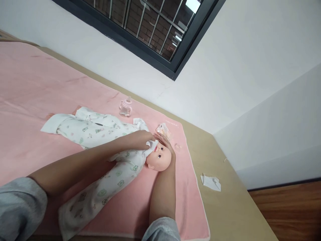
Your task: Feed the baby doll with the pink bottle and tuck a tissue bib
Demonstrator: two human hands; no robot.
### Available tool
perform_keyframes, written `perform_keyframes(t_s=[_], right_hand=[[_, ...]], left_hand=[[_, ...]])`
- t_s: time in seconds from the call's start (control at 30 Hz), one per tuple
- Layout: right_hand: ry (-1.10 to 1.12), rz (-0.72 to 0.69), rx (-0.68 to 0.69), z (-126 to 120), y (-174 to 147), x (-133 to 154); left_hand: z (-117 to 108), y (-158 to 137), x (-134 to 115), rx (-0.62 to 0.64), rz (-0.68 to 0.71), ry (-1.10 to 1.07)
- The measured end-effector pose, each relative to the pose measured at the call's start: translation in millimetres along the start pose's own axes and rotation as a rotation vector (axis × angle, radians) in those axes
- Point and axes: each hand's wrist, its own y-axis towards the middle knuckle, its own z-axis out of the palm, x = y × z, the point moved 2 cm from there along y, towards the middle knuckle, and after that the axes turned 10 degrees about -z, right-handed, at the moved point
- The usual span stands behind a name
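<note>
Grey sleeves point(21, 204) reach toward the doll point(115, 129): left hand point(140, 139) pinches cloth point(151, 145) at its mouth point(155, 148), likely wiping; spread right hand point(167, 142) should steady its head point(162, 162).

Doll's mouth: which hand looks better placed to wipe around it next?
Probably the left hand: it holds a white tissue or cloth close to the mouth. The right hand rests against the side of the doll's head, seemingly steadying it, so it looks less free.
</note>
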Motion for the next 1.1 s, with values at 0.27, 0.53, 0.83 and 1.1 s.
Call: perform_keyframes(t_s=[0.27, 0.53, 0.83, 1.1], right_hand=[[-0.006, -0.006, -0.033, 2.9, -0.7, 1.2], [-0.007, -0.022, -0.082, 11.6, -5.5, 5.5], [-0.013, -0.003, -0.04, 6.7, -0.7, 3.1], [-0.052, -0.008, -0.064, 5.5, 0.6, 2.6]], left_hand=[[-2.9, -1.3, -4.0, -0.08, -0.022, 0.071], [-0.5, 0.7, -3.9, -0.139, -0.006, 0.056], [-0.6, 4.8, -6.7, -0.21, -0.002, 0.006], [-1.3, 4.4, -9.4, -0.21, -0.021, 0.051]])
